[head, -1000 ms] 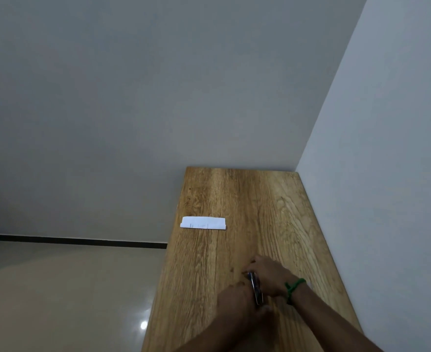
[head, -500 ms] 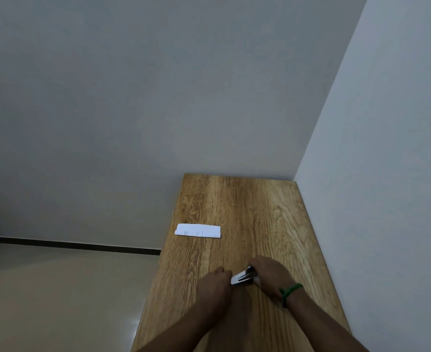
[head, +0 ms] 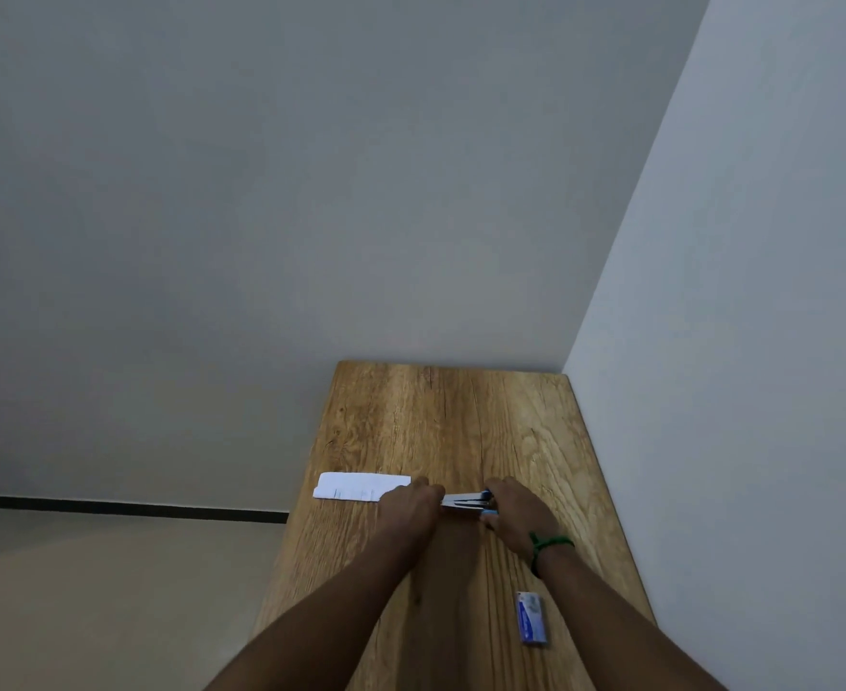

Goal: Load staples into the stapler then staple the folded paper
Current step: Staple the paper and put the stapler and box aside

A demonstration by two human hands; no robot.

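A folded white paper lies flat near the left edge of the wooden table. My left hand rests on the paper's right end, fingers curled over it. A small metal stapler with blue trim lies sideways between my hands, its nose pointing left toward the paper. My right hand, with a green band at the wrist, grips the stapler's rear end. Whether the paper sits inside the stapler's jaws is hidden by my left hand.
A small blue and white staple box lies on the table near my right forearm. A grey wall runs along the table's right and far sides. The table's left edge drops to a beige floor.
Both hands have moved forward and left with the stapler. My left hand now reaches the paper's right end. The stapler has turned from lengthwise to sideways, nose toward the paper.
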